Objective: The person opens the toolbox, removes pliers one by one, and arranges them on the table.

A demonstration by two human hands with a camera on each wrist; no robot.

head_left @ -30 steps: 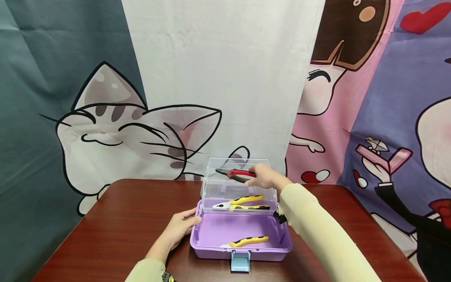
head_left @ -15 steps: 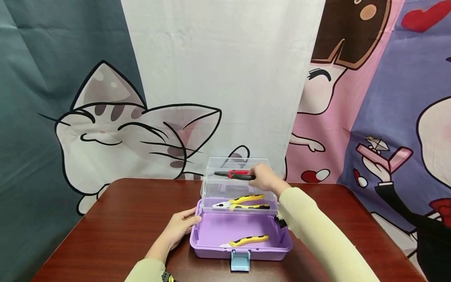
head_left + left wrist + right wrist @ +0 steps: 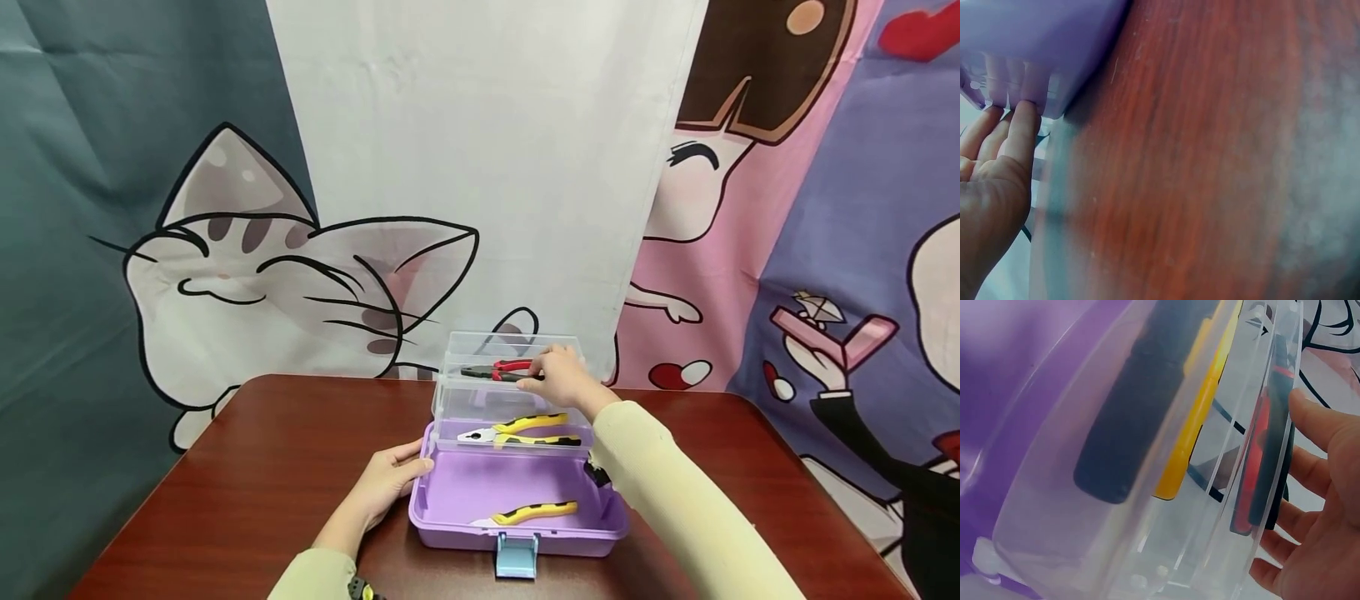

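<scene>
My left hand [image 3: 390, 477] holds the left side of a purple toolbox [image 3: 517, 542], thumb at the rim; in the left wrist view its straight fingers meet the box's outer wall. My right hand [image 3: 561, 377] holds the handles of red-and-black pliers [image 3: 491, 372] at the upper clear tray [image 3: 517, 340]. In the right wrist view these pliers' handles show through the tray's clear wall, with thumb and fingers close along them. Yellow-and-black pliers [image 3: 534, 424] lie in the lower clear tray. Another yellow-handled tool [image 3: 534, 513] lies in the box's bottom, partly hidden by the front wall.
The toolbox stands on a dark red wooden table [image 3: 300, 467], its light blue latch [image 3: 517, 557] hanging down at the front. A printed cartoon curtain [image 3: 487, 150] hangs behind the table. The right sleeve [image 3: 675, 492] crosses the box's right edge.
In my right hand the red-and-black pliers close up and turn nearly edge-on, then lie flatter with their handles slightly apart. My left hand stays on the box. The view shifts slightly.
</scene>
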